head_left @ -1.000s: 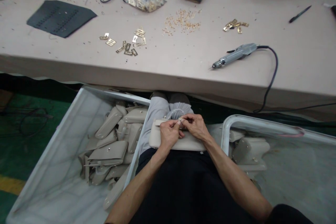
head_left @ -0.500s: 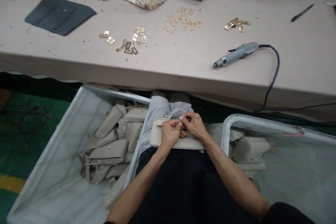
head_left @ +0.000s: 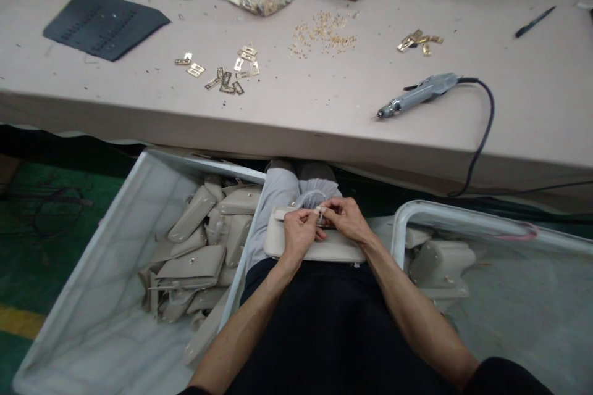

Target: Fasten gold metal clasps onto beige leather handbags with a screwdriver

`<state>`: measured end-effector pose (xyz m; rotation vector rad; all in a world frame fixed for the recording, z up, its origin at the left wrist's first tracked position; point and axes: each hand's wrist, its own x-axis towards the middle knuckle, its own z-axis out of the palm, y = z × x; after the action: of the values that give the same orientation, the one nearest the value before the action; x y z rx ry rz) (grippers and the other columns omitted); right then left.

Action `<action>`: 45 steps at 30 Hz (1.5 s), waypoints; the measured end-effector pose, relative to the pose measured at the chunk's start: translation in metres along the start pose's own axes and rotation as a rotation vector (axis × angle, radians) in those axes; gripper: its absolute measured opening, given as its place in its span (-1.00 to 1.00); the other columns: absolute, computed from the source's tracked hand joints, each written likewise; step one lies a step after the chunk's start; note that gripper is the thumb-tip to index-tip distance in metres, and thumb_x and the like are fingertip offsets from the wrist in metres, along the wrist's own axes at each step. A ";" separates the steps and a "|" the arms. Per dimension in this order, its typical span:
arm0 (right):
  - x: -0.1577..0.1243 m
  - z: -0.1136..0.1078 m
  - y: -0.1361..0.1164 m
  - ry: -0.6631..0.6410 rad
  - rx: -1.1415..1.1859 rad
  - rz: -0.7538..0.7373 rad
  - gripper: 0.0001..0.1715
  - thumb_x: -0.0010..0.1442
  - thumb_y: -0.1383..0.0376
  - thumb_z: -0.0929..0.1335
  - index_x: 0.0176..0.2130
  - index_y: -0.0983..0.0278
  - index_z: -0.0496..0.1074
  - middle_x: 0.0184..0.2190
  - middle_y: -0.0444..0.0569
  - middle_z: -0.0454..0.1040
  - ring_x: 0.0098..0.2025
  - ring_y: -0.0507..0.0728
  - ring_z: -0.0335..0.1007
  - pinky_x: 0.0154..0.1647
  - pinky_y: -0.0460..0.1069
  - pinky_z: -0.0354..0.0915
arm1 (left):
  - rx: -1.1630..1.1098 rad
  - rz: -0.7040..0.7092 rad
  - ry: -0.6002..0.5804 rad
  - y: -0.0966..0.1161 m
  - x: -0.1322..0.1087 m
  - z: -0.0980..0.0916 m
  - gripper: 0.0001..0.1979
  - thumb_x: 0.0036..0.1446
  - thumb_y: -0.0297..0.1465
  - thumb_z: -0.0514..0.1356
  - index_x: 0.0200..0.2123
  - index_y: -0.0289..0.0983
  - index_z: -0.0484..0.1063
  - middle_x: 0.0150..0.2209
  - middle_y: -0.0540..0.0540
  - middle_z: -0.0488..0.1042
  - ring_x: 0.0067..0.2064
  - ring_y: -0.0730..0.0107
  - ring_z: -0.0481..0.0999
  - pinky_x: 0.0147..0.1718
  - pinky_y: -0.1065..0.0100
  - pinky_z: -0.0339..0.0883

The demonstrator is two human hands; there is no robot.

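Head view: left hand [head_left: 299, 234] and right hand [head_left: 348, 220] pinch a small pale piece [head_left: 320, 216], its kind unclear, above a cream leather-like handbag [head_left: 336, 252] on the lap [head_left: 277, 188]. Fine fingertip work seems in hand, calling next for a steady bag. A grey cylindrical power driver [head_left: 419, 94] lies near the beige desk [head_left: 296, 120]'s front edge; green floor [head_left: 115, 188] beneath.

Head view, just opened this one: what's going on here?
A person has a pale bag on their lap. Their left hand and right hand meet over it, pinching a small piece too tiny to make out. More bags lie in the left bin and the right bin. A corded tool lies unheld on the table, along with gold-coloured plates.
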<state>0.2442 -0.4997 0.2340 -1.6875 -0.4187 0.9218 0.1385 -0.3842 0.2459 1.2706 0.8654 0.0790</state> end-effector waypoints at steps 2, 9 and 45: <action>-0.001 0.002 -0.001 0.015 -0.031 -0.010 -0.69 0.21 0.08 0.43 -0.27 0.28 0.62 -0.44 -0.04 0.58 -0.44 0.13 0.49 -0.44 -0.05 0.36 | 0.027 0.001 0.027 0.001 -0.001 0.001 -0.71 0.17 -0.20 0.29 -0.39 -0.33 0.60 -0.70 -0.06 0.49 -0.70 0.29 0.49 -0.69 0.41 0.37; 0.001 0.009 0.003 0.087 -0.082 -0.019 -0.73 0.18 0.12 0.44 -0.36 0.28 0.57 -0.48 -0.07 0.55 -0.47 0.10 0.44 -0.47 -0.07 0.30 | 0.152 0.097 0.090 0.005 -0.004 0.003 -0.77 0.14 -0.35 0.21 -0.51 -0.27 0.57 -0.74 0.00 0.45 -0.72 0.35 0.43 -0.69 0.41 0.30; 0.001 0.019 -0.007 0.068 -0.134 -0.057 -0.50 0.31 -0.08 0.32 -0.41 0.26 0.43 -0.56 -0.07 0.44 -0.48 0.14 0.42 -0.44 -0.03 0.24 | -0.029 0.035 -0.080 -0.021 0.006 -0.005 -0.72 0.13 -0.22 0.31 -0.36 -0.37 0.52 -0.60 -0.12 0.54 -0.67 0.35 0.49 -0.70 0.45 0.32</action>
<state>0.2323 -0.4844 0.2390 -1.8137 -0.4895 0.8075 0.1307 -0.3843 0.2250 1.2535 0.7716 0.0679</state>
